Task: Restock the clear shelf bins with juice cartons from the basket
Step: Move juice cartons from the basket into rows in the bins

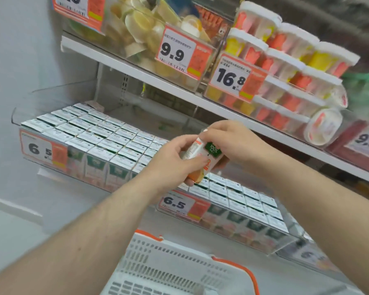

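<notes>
An orange and green juice carton [209, 155] hangs tilted above the seam between two clear shelf bins. My left hand [170, 161] grips its lower end from the left. My right hand [228, 143] holds its upper end, fingers curled over the top. The left clear bin [19, 121] is packed with rows of white-topped cartons. The right clear bin [283, 245] holds several more rows. A white basket [164, 262] with an orange handle sits below my arms; its contents are out of sight.
The shelf above carries a clear bin of fruit-cup packs [141, 28] and stacked white-lidded jelly tubs [285, 67]. Price tags read 6.5 [43, 149], 9.9 [175, 53] and 16.8 [232, 78]. A white wall stands at the left.
</notes>
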Available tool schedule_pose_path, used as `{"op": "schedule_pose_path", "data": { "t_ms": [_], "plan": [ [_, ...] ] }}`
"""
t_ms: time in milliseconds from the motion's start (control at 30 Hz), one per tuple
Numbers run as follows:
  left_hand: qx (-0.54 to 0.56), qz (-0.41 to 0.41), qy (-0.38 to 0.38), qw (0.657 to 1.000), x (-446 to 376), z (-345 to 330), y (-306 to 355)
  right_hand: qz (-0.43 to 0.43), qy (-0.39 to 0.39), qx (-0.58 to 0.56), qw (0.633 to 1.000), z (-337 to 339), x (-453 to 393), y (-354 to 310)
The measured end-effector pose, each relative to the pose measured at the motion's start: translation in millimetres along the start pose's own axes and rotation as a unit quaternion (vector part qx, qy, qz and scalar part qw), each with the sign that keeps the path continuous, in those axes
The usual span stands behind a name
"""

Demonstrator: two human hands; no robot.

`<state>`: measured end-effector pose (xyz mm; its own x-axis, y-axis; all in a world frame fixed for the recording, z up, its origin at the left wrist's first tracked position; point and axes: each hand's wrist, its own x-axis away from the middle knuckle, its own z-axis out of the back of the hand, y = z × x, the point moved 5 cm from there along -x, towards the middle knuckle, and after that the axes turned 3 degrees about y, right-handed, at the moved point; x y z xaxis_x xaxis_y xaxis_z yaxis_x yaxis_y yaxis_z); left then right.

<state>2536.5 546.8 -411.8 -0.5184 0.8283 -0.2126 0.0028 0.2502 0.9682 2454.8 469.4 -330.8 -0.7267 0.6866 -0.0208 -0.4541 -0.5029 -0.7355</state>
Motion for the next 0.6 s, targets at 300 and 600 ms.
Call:
{"op": "schedule_pose_path", "data": {
  "t_ms": [300, 600],
  "plan": [
    [-0.369, -0.098, -0.078, 0.921, 6, -60, -38, -0.06, 0.199, 0.165, 0.964, 100, 10, 91],
    [-0.54, -0.13, 0.14, 0.819, 2, -16, -30, -0.05, 0.146, 0.129, 0.98, 52, -47, 108]
  ]
}}
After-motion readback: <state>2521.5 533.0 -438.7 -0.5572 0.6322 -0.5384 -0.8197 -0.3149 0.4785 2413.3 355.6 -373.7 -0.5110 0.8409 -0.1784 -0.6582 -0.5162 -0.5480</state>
